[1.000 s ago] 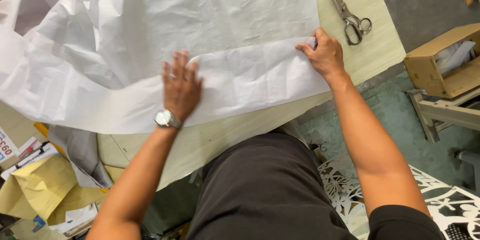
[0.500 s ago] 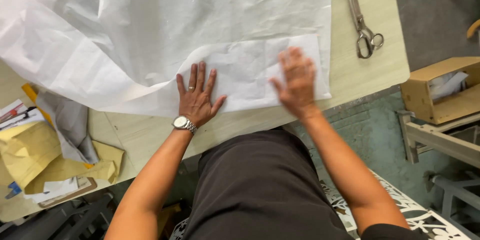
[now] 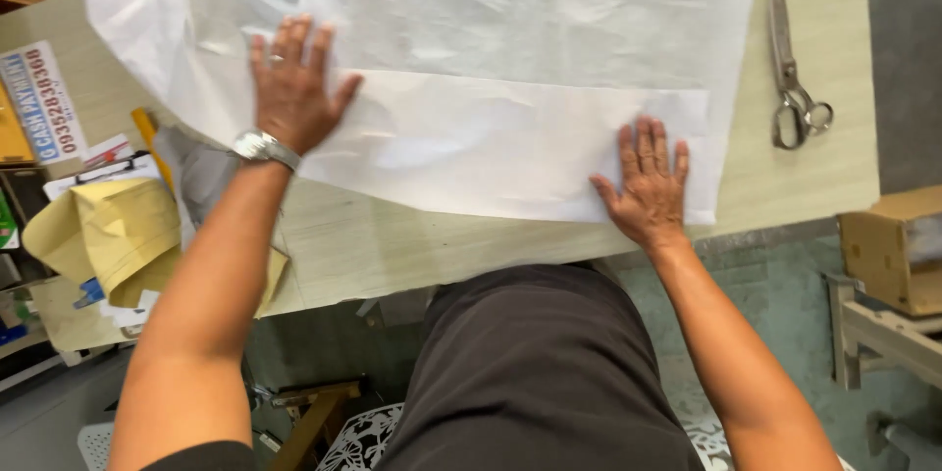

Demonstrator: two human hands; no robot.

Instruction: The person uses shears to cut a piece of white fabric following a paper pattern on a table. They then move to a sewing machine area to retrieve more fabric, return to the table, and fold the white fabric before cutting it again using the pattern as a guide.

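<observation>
1. White paper (image 3: 471, 29), thin and faintly crinkled, covers most of the pale wood-grain table (image 3: 412, 245), running off the top of the view.
2. Its near edge is turned over into a long, flat band (image 3: 491, 142) that looks smoother and a shade more opaque than the sheet behind it; the band's upper edge shows as a straight line across the paper.
3. The band ends in a square corner at the right, short of the table's right edge, and its lower edge curves slightly towards the person in the middle.
4. Soft creases and shallow wrinkles cross the upper part of the sheet, most of them near the top left.
5. The left hand (image 3: 292, 88) lies palm down on the paper at the left end of the band, fingers spread and straight, gripping nothing; a metal wristwatch (image 3: 260, 147) sits on that wrist.
6. The right hand (image 3: 648, 182) is pressed flat on the band near its right corner, fingers extended and a little apart, also closed around nothing.
7. The two hands are well apart, with bare folded paper between them.
8. Metal scissors (image 3: 793, 74) lie shut on the bare table to the right of the sheet, not touching it.
9. Yellow paper envelopes (image 3: 108, 235) sit at the table's left end, near the left forearm.
10. A cardboard box (image 3: 883, 245) rests on a wooden stand beyond the table's right corner.
</observation>
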